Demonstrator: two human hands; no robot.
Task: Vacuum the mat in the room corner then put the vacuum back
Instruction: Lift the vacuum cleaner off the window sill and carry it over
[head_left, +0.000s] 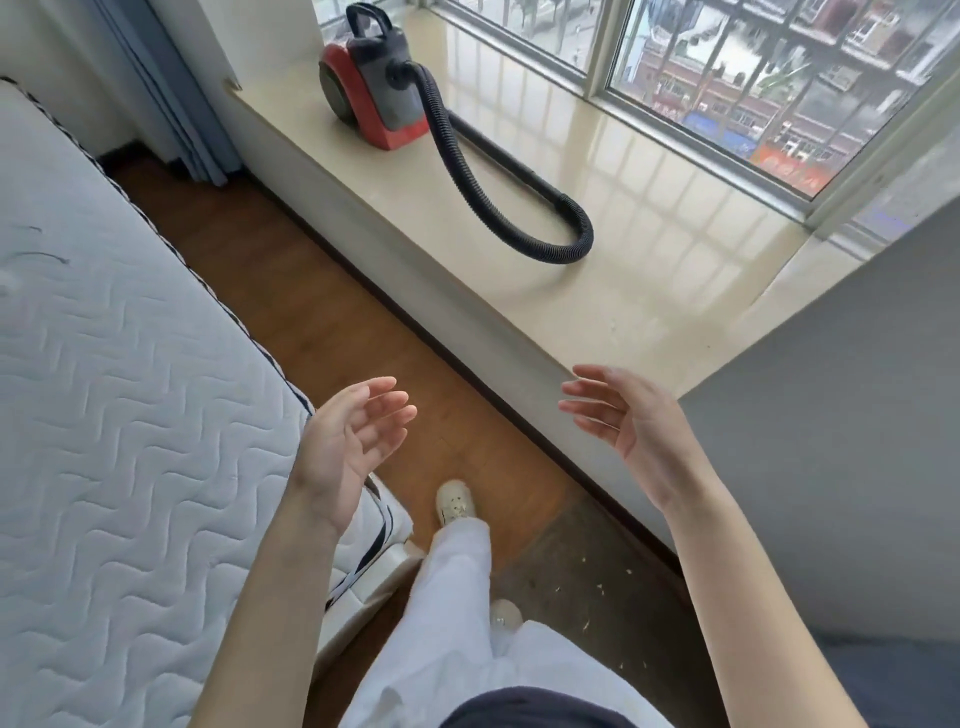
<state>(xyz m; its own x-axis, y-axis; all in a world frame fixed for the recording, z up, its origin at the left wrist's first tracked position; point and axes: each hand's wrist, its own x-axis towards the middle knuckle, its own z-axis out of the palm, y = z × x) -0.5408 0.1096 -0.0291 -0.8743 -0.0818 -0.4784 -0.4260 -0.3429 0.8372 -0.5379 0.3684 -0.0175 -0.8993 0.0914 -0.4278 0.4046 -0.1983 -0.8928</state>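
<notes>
A red and grey canister vacuum (371, 88) stands on the beige window sill (649, 291) at the far end. Its black ribbed hose (467, 176) loops across the sill and bends back toward the vacuum. A dark grey mat (597, 577) lies on the wooden floor near my feet, with small pale scraps scattered on it. My left hand (348, 441) and my right hand (618, 421) are raised in front of me, palms facing each other, fingers relaxed, holding nothing. Both are well short of the vacuum.
A white quilted mattress (119, 415) fills the left side. A narrow strip of wooden floor (322, 312) runs between it and the sill. A grey wall (831, 467) rises on the right, a blue curtain (176, 104) hangs at the far left, and the window (753, 78) lies beyond the sill.
</notes>
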